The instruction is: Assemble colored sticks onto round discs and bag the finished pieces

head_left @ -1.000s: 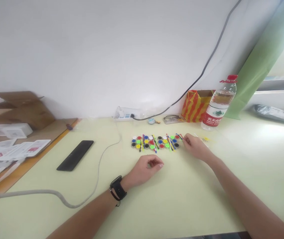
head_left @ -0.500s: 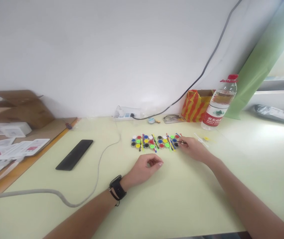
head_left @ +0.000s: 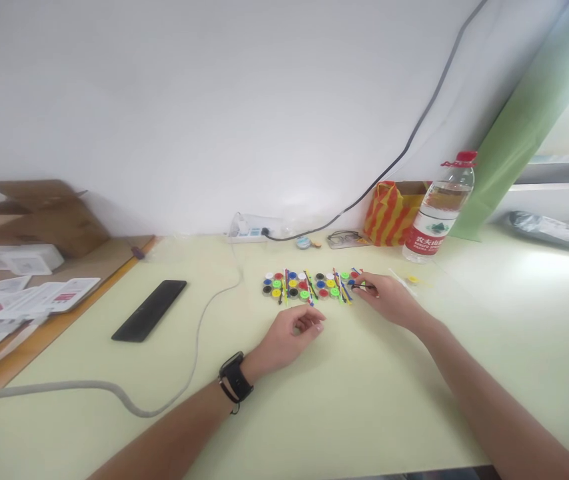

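Note:
My right hand [head_left: 389, 298] is at the right end of a block of small round coloured discs [head_left: 323, 285]. Its fingertips pinch a thin black strip [head_left: 364, 287], whose exact kind I cannot make out, and they cover part of the discs there. Between the columns of discs lie bunches of thin coloured plastic sticks [head_left: 343, 287]. Just in front of the block my left hand [head_left: 289, 337] rests on the table, fingers loosely curled, a small gap between thumb and forefinger and nothing in it. A black watch is on the left wrist.
A water bottle [head_left: 437, 217] and a striped bag [head_left: 392, 213] stand at the back right. Eyeglasses [head_left: 345, 238] and a power strip [head_left: 248, 232] lie along the wall. A black flat case [head_left: 149, 311] and a grey cable [head_left: 197, 347] are on the left, near papers [head_left: 39, 300].
The left thumb and forefinger have parted slightly. My right hand has shifted a little to the right, still pinching the black strip.

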`<control>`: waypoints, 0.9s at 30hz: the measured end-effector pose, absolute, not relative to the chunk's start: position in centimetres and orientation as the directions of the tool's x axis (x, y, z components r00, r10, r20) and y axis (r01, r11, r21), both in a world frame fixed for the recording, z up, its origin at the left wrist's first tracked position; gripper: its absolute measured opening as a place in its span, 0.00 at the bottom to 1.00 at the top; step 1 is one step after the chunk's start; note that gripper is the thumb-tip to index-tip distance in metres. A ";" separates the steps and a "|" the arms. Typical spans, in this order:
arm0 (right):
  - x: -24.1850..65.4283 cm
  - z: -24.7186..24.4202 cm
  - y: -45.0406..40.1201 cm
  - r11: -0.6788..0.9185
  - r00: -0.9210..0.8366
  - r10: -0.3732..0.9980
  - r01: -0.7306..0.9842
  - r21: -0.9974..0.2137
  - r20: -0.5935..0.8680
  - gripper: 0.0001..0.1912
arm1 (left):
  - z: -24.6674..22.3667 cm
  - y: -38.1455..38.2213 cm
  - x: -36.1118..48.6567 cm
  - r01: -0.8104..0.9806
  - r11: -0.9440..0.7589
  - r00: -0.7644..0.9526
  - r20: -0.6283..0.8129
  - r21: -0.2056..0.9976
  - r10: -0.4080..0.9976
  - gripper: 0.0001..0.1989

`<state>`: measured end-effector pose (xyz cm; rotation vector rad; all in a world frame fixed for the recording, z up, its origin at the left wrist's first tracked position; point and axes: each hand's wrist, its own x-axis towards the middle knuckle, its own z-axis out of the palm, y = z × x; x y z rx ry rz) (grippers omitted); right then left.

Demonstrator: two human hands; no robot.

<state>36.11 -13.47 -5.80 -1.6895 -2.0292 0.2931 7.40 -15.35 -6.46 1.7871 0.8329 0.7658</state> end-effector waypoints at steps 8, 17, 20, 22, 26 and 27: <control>29.5 -5.1 -16.7 0.396 -0.376 0.904 0.555 -0.731 0.204 0.09 | -6.4 -15.3 7.5 0.111 -0.236 0.585 0.129 0.965 0.801 0.24; 28.5 -4.9 -17.4 0.396 -0.338 0.899 0.358 -0.846 0.278 0.12 | -7.0 -14.8 7.4 0.049 -0.139 0.569 0.087 0.989 0.818 0.17; 28.6 -4.7 -17.3 0.408 -0.299 0.901 0.330 -0.852 0.315 0.12 | -7.6 -14.5 7.3 0.041 -0.127 0.520 0.088 0.991 0.850 0.17; 28.5 -4.9 -17.2 0.420 -0.308 0.893 0.306 -0.854 0.328 0.12 | -7.8 -14.3 7.3 0.021 -0.117 0.498 0.091 0.993 0.862 0.17; 28.1 -5.8 -17.0 0.424 -0.352 0.876 0.241 -0.873 0.329 0.14 | -7.7 -14.2 7.3 -0.014 -0.113 0.506 0.104 0.994 0.856 0.18; 28.0 -6.0 -17.0 0.418 -0.355 0.877 0.227 -0.880 0.324 0.15 | -7.6 -14.3 7.4 -0.023 -0.117 0.516 0.112 0.993 0.849 0.18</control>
